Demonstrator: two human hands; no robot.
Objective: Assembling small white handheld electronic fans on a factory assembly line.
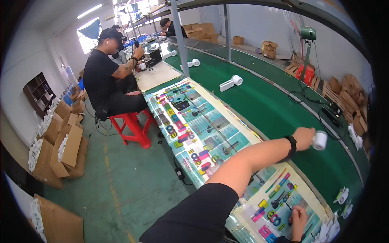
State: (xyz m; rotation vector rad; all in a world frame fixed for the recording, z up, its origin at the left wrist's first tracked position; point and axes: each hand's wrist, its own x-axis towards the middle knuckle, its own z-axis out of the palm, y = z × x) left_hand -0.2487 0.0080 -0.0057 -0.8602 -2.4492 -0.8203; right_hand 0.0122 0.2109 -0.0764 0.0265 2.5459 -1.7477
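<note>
My left hand [303,139], with a dark band at the wrist, stretches out over the green conveyor belt [271,109]. Its fingers are closed at a white device with a round, drum-shaped head [320,140]; the rest of the device is hidden by the hand. At the lower right, my right hand [299,220] is curled above the printed sheets on the worktable [194,121]. What its fingers hold, if anything, is too small to make out. A similar white device with a flat handle [231,83] lies farther up the belt.
Beside the right hand is a pile of white pieces [327,231]. A phone-like dark object [181,106] rests on the table. A seated person [107,77] on a red stool [133,127] works farther along. Cartons of white parts [67,152] line the left floor. A grey post [179,40] rises beside the belt.
</note>
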